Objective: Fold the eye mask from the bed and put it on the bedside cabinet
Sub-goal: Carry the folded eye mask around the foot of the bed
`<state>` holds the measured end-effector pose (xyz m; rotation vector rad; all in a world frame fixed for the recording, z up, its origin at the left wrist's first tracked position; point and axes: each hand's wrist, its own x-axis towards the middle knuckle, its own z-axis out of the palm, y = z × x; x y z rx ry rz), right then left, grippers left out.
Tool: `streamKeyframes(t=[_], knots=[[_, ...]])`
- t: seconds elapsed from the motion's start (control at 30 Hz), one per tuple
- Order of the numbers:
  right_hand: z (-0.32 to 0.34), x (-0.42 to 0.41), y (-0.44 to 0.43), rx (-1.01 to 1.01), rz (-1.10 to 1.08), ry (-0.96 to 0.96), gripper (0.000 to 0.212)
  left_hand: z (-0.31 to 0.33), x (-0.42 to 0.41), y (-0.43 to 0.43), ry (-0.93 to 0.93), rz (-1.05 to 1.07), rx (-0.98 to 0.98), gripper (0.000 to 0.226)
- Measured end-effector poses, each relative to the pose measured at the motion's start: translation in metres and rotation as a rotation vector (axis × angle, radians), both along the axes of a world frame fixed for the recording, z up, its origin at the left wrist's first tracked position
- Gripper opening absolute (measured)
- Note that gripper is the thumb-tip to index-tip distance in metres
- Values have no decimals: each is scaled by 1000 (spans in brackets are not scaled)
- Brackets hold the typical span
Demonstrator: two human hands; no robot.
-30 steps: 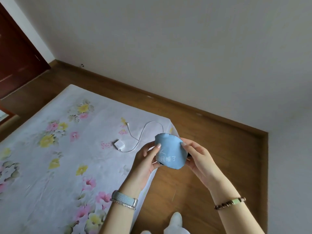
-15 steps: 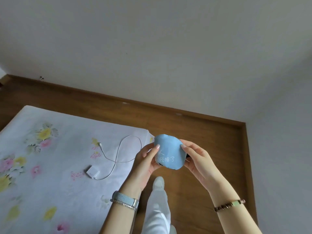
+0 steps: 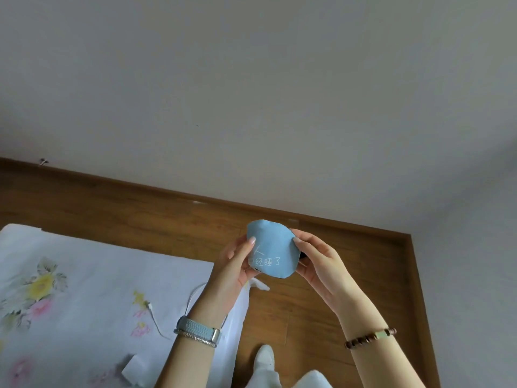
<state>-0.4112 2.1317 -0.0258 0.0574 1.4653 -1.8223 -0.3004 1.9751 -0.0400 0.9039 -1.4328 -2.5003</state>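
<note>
"经睡了" on eye mask (image 3: 270,249)

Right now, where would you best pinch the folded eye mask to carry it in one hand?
Pinch the eye mask at its right edge, from the right, where the right hand already grips: the layers there look stacked, so one pinch should keep it folded.

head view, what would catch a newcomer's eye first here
First, the light blue fabric eye mask with white printed characters, held up mid-frame over the brown wooden floor, pinched between the left hand and the right hand. Next, the white floral bed sheet at lower left, with a thin white charging cable lying on it beside the left wrist. The pale bare wall fills the upper half.
</note>
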Motion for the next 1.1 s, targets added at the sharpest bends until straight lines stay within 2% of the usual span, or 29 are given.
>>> streamKeyframes(t=[0.33,0.77,0.97,1.1], knots=[[-12,-102,-57,-15,66,-43,19,-8,-94,-47,-26,73,3,54],[-10,-288,-174,7,449,-2,25,-27,-232,-115,54,436,114,51],[-18,-316,-238,33,623,2,24,-35,-250,-150,-39,670,134,51],[-25,-315,-291,30,738,-27,23,-35,-244,-183,-64,778,103,35]])
